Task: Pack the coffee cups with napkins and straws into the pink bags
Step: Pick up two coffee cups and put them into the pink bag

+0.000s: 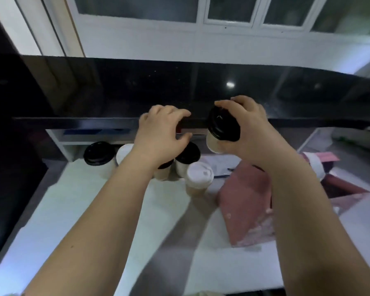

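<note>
We note the right hand (247,127) at centre right of the frame. Its fingers and thumb wrap round a pale paper cup with a black plastic lid (222,127). The cup is held in the air in front of the glossy black counter (179,88) and is tilted, lid towards us. The palm covers part of its side.

The left hand (161,133), at centre, is palm down with its fingers spread and loosely bent. We see nothing in it, though its underside is hidden.

Below, on the white worktop (73,210), stand more cups:
- a black-lidded cup at the left (97,154);
- just beside it, a white-topped cup (124,153), partly behind the left forearm;
- a cup under the left wrist (163,170), whose lid is almost wholly covered;
- a second black-lidded cup (189,155) to its right;
- a brown cup with a white lid (199,175), nearest us.

A closed pink paper bag (246,206) sits at lower centre right, with its right edge behind the right forearm. An open pink bag (348,191) lies at the right edge, blurred. We cannot make out what is in it. Between the cups and the closed bag lie white sheets (220,165) crossed by a thin dark line. We cannot tell whether that line is a straw.
</note>
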Available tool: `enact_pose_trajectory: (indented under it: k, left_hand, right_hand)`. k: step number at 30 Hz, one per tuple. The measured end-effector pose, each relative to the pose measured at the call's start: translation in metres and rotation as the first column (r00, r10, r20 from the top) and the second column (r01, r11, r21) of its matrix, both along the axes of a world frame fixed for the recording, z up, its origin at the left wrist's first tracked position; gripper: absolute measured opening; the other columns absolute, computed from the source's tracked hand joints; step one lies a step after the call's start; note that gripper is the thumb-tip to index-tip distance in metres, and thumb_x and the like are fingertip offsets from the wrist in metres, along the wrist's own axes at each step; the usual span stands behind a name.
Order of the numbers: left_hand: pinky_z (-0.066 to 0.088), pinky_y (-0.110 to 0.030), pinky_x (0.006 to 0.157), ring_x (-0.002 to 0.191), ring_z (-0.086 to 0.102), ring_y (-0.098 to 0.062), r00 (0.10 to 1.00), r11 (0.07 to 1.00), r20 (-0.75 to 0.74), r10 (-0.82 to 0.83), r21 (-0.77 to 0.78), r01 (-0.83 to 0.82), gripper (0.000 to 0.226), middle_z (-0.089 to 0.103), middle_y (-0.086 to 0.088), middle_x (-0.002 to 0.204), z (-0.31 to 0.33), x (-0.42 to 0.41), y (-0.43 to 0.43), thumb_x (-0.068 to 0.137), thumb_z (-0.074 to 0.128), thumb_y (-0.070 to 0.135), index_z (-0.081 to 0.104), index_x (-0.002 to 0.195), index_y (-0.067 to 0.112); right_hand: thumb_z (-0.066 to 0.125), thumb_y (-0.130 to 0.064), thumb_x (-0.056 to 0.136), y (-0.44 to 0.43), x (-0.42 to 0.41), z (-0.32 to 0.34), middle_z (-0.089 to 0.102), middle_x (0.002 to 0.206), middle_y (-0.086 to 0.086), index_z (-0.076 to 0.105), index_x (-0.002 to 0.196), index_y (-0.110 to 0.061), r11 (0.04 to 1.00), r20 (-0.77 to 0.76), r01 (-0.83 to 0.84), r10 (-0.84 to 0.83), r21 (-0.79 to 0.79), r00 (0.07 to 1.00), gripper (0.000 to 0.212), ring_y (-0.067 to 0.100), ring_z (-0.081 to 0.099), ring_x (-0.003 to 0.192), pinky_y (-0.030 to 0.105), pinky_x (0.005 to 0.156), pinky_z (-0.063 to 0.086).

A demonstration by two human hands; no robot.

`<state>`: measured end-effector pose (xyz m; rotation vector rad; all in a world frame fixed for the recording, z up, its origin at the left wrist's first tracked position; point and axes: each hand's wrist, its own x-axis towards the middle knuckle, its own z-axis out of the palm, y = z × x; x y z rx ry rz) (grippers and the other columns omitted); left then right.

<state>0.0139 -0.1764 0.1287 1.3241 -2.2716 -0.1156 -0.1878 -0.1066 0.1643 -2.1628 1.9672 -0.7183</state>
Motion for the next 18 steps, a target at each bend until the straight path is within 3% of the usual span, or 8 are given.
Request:
enact_pose_trajectory:
  k: [7,11,13,18]
  left_hand:
    - [0.043,-0.042,0.098,0.119,0.047,-0.017,0.967,0.976,-0.143,-0.212,0.026,0.217,0.044,0.06,0.01,0.123,0.012,-0.097,0.028,0.086,0.066,0.04,0.059,0.128,0.03]
    - [0.046,-0.021,0.087,0.101,0.054,0.0,0.907,0.916,-0.292,-0.305,0.169,0.363,0.03,0.061,0.017,0.103,0.005,-0.133,0.057,0.081,0.074,0.031,0.069,0.11,0.031]
    - [0.045,-0.01,0.078,0.093,0.056,0.004,0.898,0.897,-0.292,-0.328,0.201,0.393,0.024,0.062,0.017,0.094,-0.001,-0.145,0.072,0.077,0.076,0.03,0.071,0.101,0.032]
    - [0.048,-0.012,0.074,0.087,0.061,0.001,0.921,0.906,-0.261,-0.29,0.235,0.352,0.023,0.064,0.014,0.091,-0.014,-0.167,0.095,0.076,0.081,0.028,0.075,0.099,0.027]
  right_hand:
    - [0.071,-0.035,0.07,0.039,-0.102,0.025,0.029,0.139,-0.017,0.037,0.138,-0.045,0.995,0.117,0.088,-0.083,-0.041,0.99,0.077,0.011,0.023,0.131,0.03,0.098,0.028]
    - [0.073,-0.033,0.069,0.059,-0.154,0.031,0.036,0.136,-0.017,0.044,0.132,-0.047,0.997,0.196,0.058,-0.046,-0.055,0.979,0.071,0.014,0.036,0.129,0.036,0.101,0.04]
    - [0.075,-0.03,0.07,0.064,-0.173,0.032,0.039,0.137,-0.016,0.045,0.131,-0.047,0.997,0.217,0.016,0.0,-0.076,0.976,0.07,0.015,0.039,0.128,0.036,0.101,0.042]
    - [0.073,-0.033,0.07,0.058,-0.202,0.028,0.04,0.137,-0.016,0.044,0.132,-0.046,0.991,0.23,-0.123,0.131,-0.047,0.964,0.07,0.016,0.041,0.127,0.042,0.102,0.045]
